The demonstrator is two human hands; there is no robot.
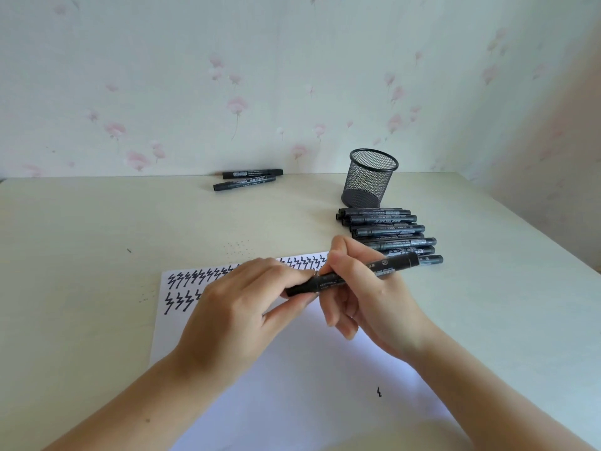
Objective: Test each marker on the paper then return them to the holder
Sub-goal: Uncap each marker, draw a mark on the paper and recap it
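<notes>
Above the scribble-marked paper on the surface, the left hand pinches the cap end and the right hand grips the barrel of a black marker, seemingly light, rigid and smooth, best held mid-barrel.

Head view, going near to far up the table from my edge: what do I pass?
Stray squiggle on the paper → left hand and right hand gripping one marker → rows of test squiggles → row of markers → mesh holder → two markers by the wall.
</notes>
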